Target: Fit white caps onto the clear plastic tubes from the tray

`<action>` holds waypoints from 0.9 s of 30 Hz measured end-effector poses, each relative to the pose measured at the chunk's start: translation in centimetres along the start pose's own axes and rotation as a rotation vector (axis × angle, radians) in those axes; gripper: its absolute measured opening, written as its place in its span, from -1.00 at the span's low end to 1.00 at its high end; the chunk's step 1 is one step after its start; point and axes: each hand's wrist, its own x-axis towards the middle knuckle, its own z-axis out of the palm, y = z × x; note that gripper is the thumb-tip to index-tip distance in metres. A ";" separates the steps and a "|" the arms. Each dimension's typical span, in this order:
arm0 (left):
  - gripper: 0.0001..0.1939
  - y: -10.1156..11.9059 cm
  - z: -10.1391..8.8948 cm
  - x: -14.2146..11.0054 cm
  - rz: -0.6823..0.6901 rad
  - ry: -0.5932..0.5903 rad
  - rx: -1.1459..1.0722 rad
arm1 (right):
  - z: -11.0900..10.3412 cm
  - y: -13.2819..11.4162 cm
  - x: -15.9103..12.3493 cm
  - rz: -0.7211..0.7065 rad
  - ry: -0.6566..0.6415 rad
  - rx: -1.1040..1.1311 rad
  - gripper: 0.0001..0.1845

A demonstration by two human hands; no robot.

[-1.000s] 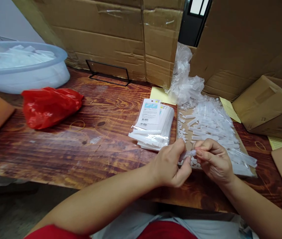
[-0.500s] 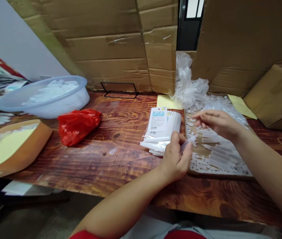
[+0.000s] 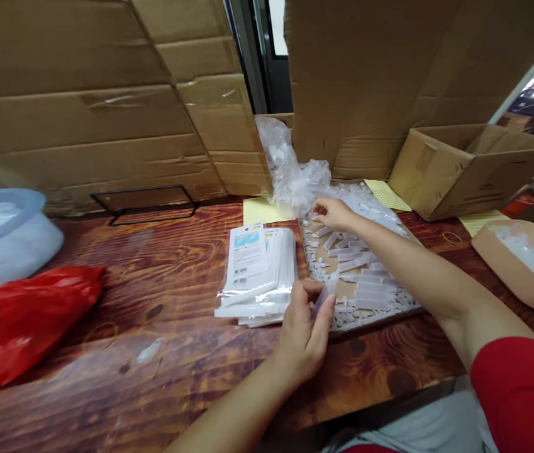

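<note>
Between its thumb and fingers my left hand (image 3: 305, 327) pinches a translucent plastic tube (image 3: 326, 294), tilted upward, at the near left edge of a shallow tray (image 3: 349, 290). Small white plastic pieces (image 3: 312, 258) and several similar translucent tubes (image 3: 373, 296) lie in that tray. Over the tray's far left part is my right hand (image 3: 335, 214), fingertips pressed together; whatever they hold is too small to make out. Left of the tray lies a stack of clear packets with printed cards (image 3: 252, 264).
Crumpled clear plastic bags (image 3: 295, 170) sit behind the tray. At the left are a red plastic bag (image 3: 35, 314) and a pale blue basin (image 3: 12, 245). A black wire stand (image 3: 148, 204) is at the back. On the right stand a cardboard box (image 3: 455, 170) and a tan container (image 3: 507, 264).
The view has swung to the right, bringing the box and tan container into sight. My right hand has moved to the tray's far left part. My left hand still holds the tube.
</note>
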 end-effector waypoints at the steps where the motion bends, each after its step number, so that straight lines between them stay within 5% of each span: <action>1: -0.90 0.0 0.0 0.0 0.010 0.007 -0.010 | -1.1 0.1 -1.2 -0.033 -0.001 0.043 -0.79; 6: -0.89 -0.6 0.5 -0.2 -0.007 0.037 -0.094 | -6.0 0.9 -9.2 -0.338 -0.031 0.631 -0.73; 13: -0.90 -0.9 1.0 -0.1 0.086 -0.094 -0.023 | -5.2 0.6 -14.8 -0.673 -0.052 0.504 -0.86; 27: -0.88 -1.0 0.9 0.2 0.202 -0.233 0.036 | -4.1 1.6 -16.1 -0.594 -0.214 0.534 -0.82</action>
